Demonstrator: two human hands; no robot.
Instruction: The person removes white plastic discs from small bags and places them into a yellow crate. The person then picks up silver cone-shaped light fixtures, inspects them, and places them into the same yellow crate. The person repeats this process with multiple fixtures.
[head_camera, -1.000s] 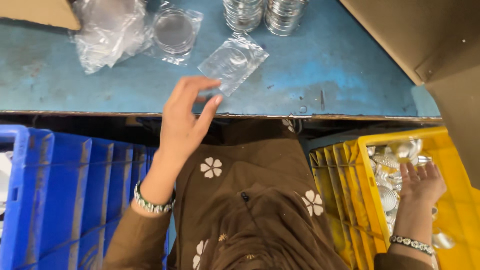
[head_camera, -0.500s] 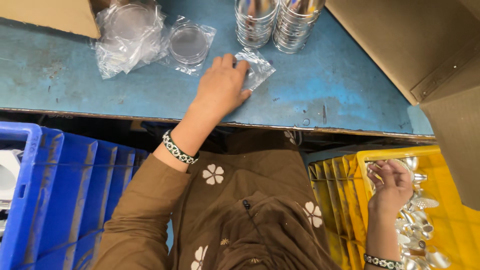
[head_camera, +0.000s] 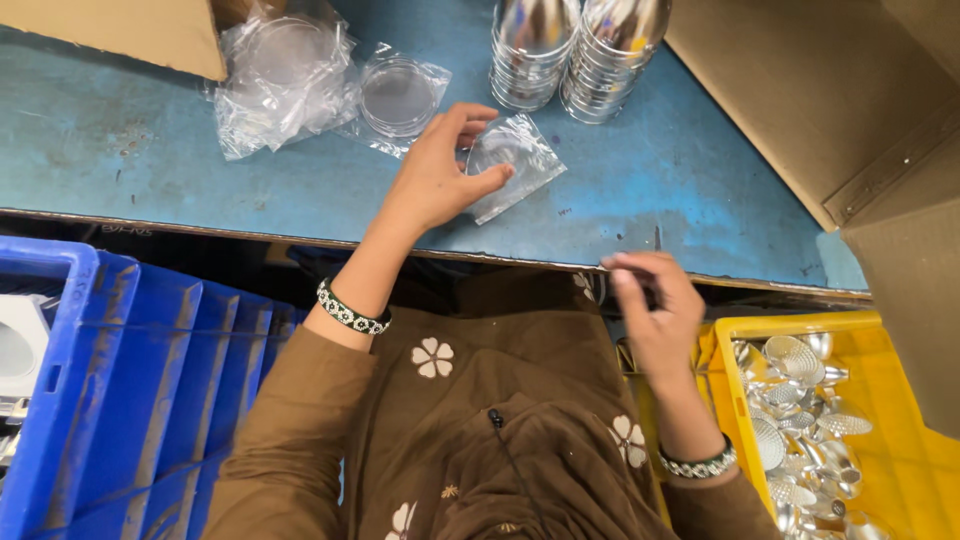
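My left hand reaches onto the blue table and pinches a small clear plastic bag between thumb and fingers. The bag lies flat on the table. At the table's near edge my right hand hovers with its fingertips pressed together; whether something small sits between them is hidden. Just right of that hand stands a yellow crate filled with several shiny ribbed metal pieces. Both wrists wear beaded bands.
Two stacks of shiny metal cups stand at the table's back. Clear round lids in plastic bags lie at the back left. Cardboard pieces sit at the top left and right. A blue crate stands at the lower left.
My left hand went from lying flat on the small bag to pinching it. My right hand came up out of the yellow crate to the table's edge.
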